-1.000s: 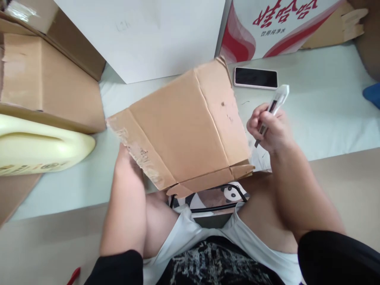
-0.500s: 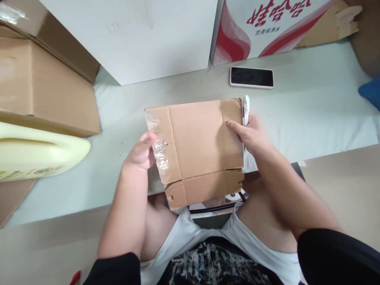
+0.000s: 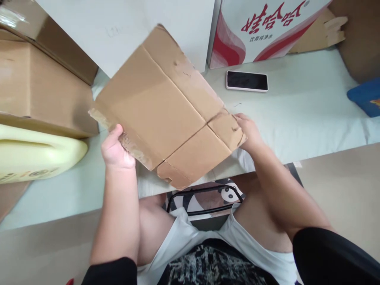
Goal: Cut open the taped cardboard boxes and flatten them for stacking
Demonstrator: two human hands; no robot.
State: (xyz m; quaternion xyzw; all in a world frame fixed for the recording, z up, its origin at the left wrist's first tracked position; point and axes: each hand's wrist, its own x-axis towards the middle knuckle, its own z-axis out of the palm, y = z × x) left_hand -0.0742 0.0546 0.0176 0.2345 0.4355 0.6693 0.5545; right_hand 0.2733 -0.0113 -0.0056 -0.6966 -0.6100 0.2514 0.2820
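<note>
At the left end of the bench [image 3: 71, 186] we see brown cartons [image 3: 56, 79], one behind the other, and in front of them a pale yellow jug [image 3: 41, 154], cut off by the view, its rounded end pointing right. Next comes our left hand [image 3: 117, 148], above the bench toward its front edge: the thumb lies over the torn left edge of the cardboard [image 3: 157, 107] and the other fingers go behind, gripping it. We hold the cardboard tilted above the middle of the bench, creased along several lines, its lowest flap reaching about to the bench's front edge in our view. Beyond it stands a white box [image 3: 133, 19], partly hidden by the cardboard. Past the front edge, lower down, a panda print [image 3: 204, 199] shows. Just right of the white box stands a red-and-white box [image 3: 267, 31], and in front of that a phone [image 3: 247, 81] lies dark screen up. Our right hand [image 3: 249, 132] is at the cardboard's right corner; a small flap covers most of its fingers, so we cannot tell how they are closed. At the bench's right end sits a blue object [image 3: 365, 97], partly out of view.
</note>
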